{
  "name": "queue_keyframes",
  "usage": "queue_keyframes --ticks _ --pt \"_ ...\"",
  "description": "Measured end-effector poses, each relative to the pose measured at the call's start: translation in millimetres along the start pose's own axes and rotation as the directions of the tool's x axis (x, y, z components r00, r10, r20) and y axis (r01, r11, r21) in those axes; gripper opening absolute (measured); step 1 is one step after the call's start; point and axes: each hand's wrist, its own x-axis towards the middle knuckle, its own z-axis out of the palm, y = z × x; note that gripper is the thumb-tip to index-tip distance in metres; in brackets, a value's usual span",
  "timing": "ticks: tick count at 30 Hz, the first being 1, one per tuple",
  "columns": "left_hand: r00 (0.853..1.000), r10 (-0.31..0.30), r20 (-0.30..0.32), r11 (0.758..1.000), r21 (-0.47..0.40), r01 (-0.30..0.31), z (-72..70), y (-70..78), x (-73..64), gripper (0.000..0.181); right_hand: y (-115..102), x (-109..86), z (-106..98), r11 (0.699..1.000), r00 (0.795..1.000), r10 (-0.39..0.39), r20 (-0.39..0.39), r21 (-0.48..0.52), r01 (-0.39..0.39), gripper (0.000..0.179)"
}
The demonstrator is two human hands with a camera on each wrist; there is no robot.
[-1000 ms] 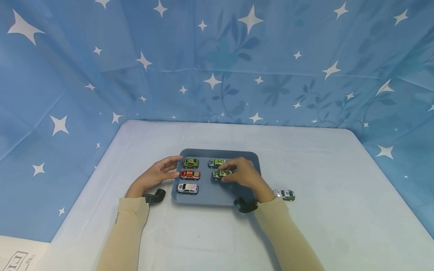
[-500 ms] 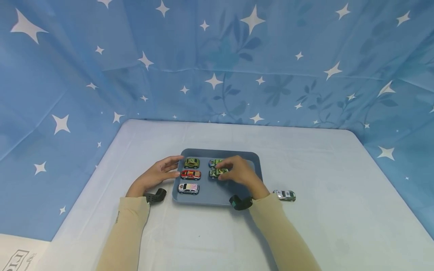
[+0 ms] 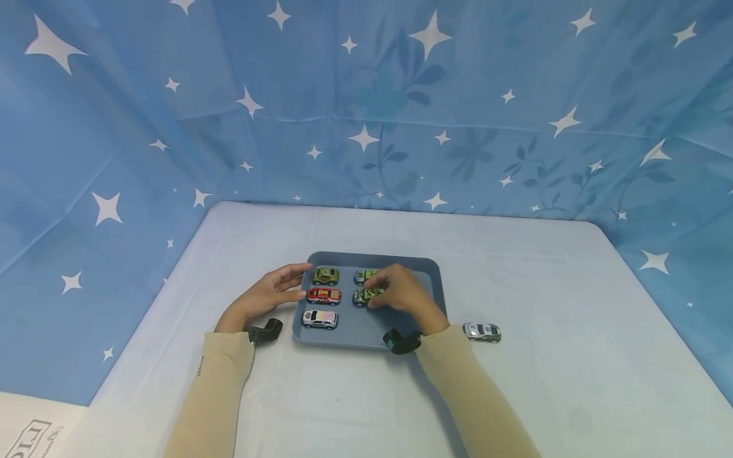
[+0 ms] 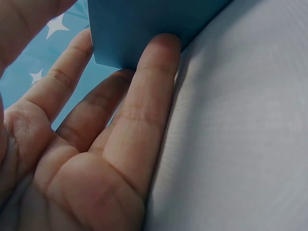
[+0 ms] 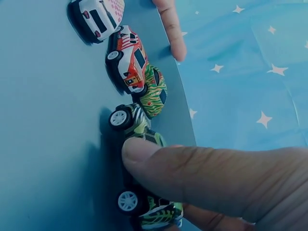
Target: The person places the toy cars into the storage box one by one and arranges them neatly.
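Note:
My right hand [image 3: 405, 294] pinches a green camouflage toy car [image 3: 366, 297] between thumb and fingers, low over the blue-grey tray [image 3: 355, 337]. In the right wrist view the thumb [image 5: 144, 154] lies along the car's side, and its wheels show. Just behind it a green-and-blue toy car [image 3: 363, 276] is partly hidden by the fingers. At the tray's left side rests my left hand [image 3: 266, 292], its fingers extended against the outer wall [image 4: 139, 33]. Inside the tray's left end stand a green toy car [image 3: 325, 276], a red one [image 3: 324, 296] and a white one [image 3: 320, 319], in a column.
A silver-white toy car [image 3: 482, 332] sits on the white tablecloth [image 3: 550, 286], right of the tray. Behind the table hangs a blue curtain with white stars [image 3: 458, 159]. A pale item with printed letters [image 3: 34, 432] shows at the lower left corner.
My right hand has shifted left with the camouflage car, then slightly toward me, leaving it in front of the green-and-blue car. The left hand has stayed at the tray's side.

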Motion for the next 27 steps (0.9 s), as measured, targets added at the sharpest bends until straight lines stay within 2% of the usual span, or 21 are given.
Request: queue_keyframes --ticks 12,27 --pt "1.0 -0.002 -0.007 1.0 0.012 0.002 1.7 -1.3 1.4 0.069 -0.7 0.0 5.5 0.999 0.999 0.038 -0.018 -0.03 -0.038 0.029" --pt "1.0 0.001 -0.003 1.0 -0.006 -0.001 0.9 0.7 -0.1 0.071 -2.8 -2.5 1.0 0.999 0.999 0.03 -0.015 0.016 -0.03 0.032"
